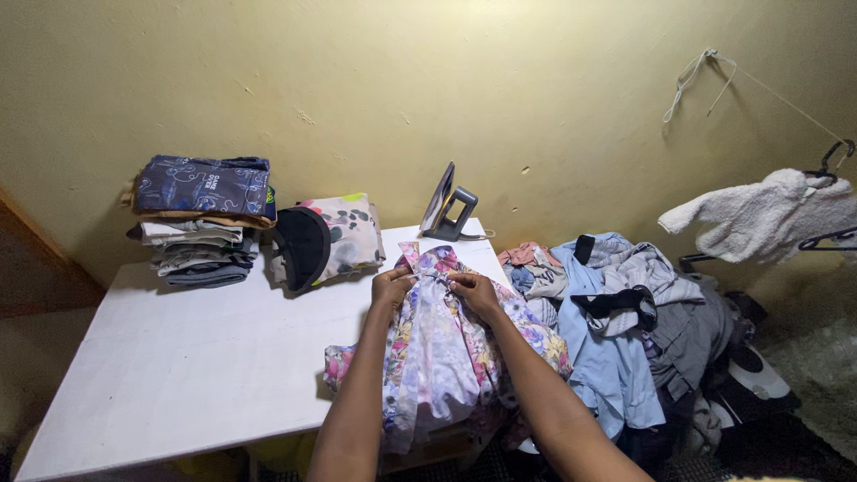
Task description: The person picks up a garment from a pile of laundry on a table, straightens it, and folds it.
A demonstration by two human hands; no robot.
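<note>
A flowery pink, white and purple garment [442, 353] lies bunched at the right end of the white table [178, 357], hanging over its front edge. My left hand [393, 287] and my right hand [473, 290] both pinch its gathered upper part, close together, near the garment's far end. Both forearms reach in from the bottom of the view over the fabric.
An iron [446, 207] stands upright at the table's back edge. A stack of folded clothes [203, 219] and a folded patterned piece with a dark cap [323, 239] sit at the back left. A heap of unfolded clothes [625, 312] lies to the right. A fluffy white garment [768, 214] hangs on a hanger.
</note>
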